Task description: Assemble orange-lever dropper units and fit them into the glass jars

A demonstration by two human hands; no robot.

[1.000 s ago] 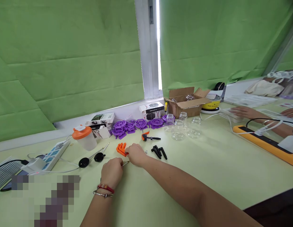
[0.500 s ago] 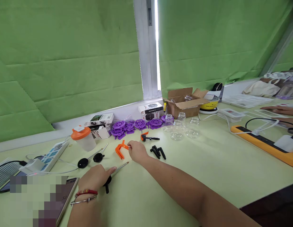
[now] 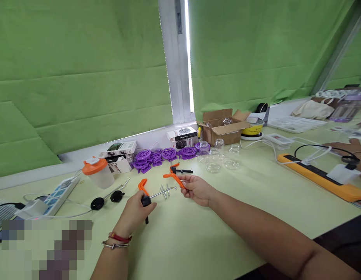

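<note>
My left hand (image 3: pixel 134 212) is closed around a black round part (image 3: pixel 145 200) with a thin metal rod (image 3: pixel 163 192) pointing right. A short black handle sticks out below that hand. Between thumb and fingers, my right hand (image 3: pixel 197 189) pinches an orange bent plastic piece (image 3: pixel 175 179), held above the rod's tip. Another orange bent piece (image 3: pixel 143 186) lies just beyond my left hand. Several small metal pins (image 3: pixel 165 191) rest on the table under the rod. Behind the held piece lies an orange and black assembled part (image 3: pixel 180 170).
Purple wheel-shaped parts (image 3: pixel 169 154) and clear glass jars (image 3: pixel 213 167) line the back, near a cardboard box (image 3: pixel 224 134). At left are a lidded cup (image 3: pixel 98 173), black discs with rods (image 3: pixel 98 203) and a power strip (image 3: pixel 62 196). Another person's hand (image 3: pixel 353 153) is at far right.
My right hand has lifted the orange piece off the table and brought it right. My left hand has raised the black part and rod, moving forward and right. The metal pins have come into view.
</note>
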